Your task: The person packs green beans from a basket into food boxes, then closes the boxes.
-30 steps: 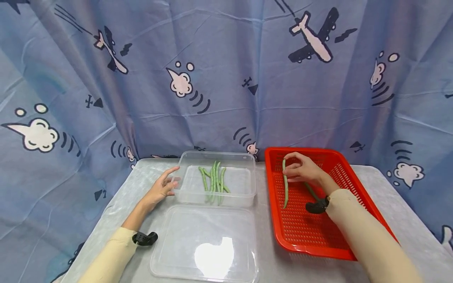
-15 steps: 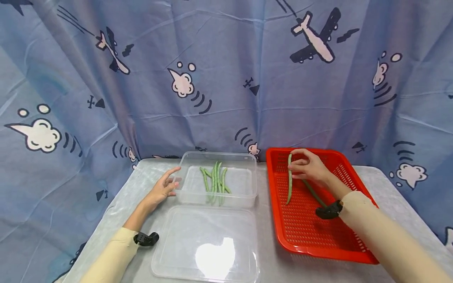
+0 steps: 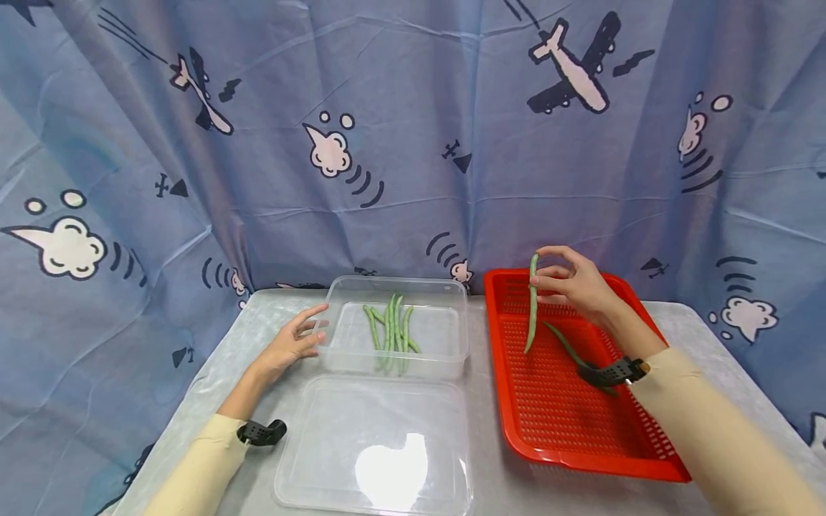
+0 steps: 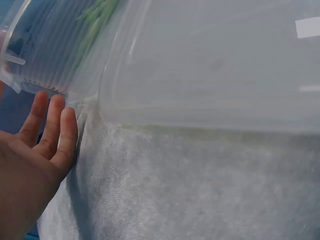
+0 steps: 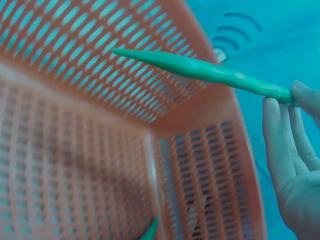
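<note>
My right hand (image 3: 581, 287) pinches a green bean (image 3: 533, 308) near its upper end, above the far part of the red perforated basket (image 3: 548, 426). In the right wrist view this bean (image 5: 200, 69) stretches out from between thumb and fingertips, level with the basket's rim. Another green bean (image 3: 563, 342) lies in the basket, partly covered by the wrist strap. On the left, my left hand (image 3: 284, 351) has its fingers spread at the side of a clear plastic container (image 3: 461, 330). Several green beans (image 3: 392, 326) lie in that container, mostly lengthwise.
A clear flat lid (image 3: 323, 444) lies in front of the container, with a bright reflection on it. Both stand on a table with a pale cloth (image 3: 219, 358). Behind hangs a blue curtain (image 3: 400, 236) printed with planes.
My right hand has lifted the green bean upward and slightly right, higher over the basket. More of the bean left in the basket shows. The left hand has stayed at the container.
</note>
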Demonstrator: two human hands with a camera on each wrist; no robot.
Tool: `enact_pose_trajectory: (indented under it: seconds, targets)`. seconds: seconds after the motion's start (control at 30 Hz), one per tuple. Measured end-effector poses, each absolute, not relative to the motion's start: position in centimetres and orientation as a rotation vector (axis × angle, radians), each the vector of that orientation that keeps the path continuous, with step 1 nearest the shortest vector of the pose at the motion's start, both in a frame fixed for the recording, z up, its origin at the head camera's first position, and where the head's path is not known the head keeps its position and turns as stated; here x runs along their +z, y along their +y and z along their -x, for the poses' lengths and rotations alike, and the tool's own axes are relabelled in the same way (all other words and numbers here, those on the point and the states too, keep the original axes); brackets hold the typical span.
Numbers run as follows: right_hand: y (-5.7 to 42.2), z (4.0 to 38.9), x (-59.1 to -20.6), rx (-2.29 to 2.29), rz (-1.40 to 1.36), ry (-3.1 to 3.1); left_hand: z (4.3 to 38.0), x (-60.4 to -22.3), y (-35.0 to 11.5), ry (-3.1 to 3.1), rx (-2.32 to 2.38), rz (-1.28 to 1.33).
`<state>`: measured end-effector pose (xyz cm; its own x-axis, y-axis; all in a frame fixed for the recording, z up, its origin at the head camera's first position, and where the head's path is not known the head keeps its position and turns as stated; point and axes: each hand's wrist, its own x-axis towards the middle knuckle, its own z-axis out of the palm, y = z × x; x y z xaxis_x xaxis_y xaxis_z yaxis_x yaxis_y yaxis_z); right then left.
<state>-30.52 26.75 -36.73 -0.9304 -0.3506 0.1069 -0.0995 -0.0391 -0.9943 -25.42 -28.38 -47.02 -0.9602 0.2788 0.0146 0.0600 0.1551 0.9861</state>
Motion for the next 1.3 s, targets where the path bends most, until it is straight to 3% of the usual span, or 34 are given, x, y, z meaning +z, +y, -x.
enact_pose_trajectory:
  seconds: [0.7, 1.3]
  targets:
    - [18.1, 31.5, -34.4, -2.200, 0.515, 1.958, 25.4, -46.5, -28.6, 2.132, 1.981, -0.310]
    - [11.9, 32.5, -36.0, -2.138, 0.479, 1.892, 25.5, -46.6, -28.2, 2.256, 1.939, -0.338]
